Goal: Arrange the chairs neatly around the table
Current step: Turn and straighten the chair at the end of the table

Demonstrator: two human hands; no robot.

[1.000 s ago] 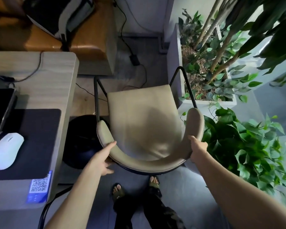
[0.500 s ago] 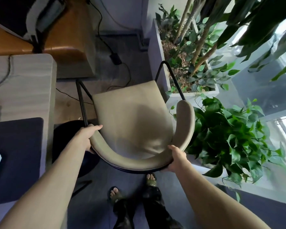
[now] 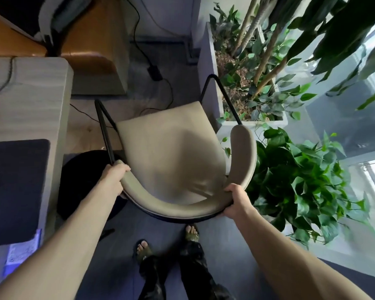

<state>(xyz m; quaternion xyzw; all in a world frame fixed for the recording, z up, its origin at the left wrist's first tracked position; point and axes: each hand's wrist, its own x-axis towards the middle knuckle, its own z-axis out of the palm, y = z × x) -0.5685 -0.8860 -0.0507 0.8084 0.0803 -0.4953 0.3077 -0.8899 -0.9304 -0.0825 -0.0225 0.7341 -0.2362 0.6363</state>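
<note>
A beige padded chair (image 3: 171, 152) with a curved backrest and thin black metal legs stands in front of me, its seat facing away. My left hand (image 3: 114, 177) grips the left end of the backrest, where the black leg meets it. My right hand (image 3: 236, 200) grips the backrest on its right curve. The pale wooden table (image 3: 30, 100) runs along the left, its corner just left of the chair.
A dark mat (image 3: 15, 189) lies on the table. A round black base (image 3: 85, 182) sits on the floor between table and chair. A white planter (image 3: 253, 124) and leafy plant (image 3: 301, 187) crowd the chair's right side. Cables (image 3: 160, 83) trail on the floor beyond. My feet (image 3: 167, 241) are behind the chair.
My left hand slid from the backrest's rear curve up to its left end and closed there. My right hand moved from the right arm down to the rear curve. The view swung right.
</note>
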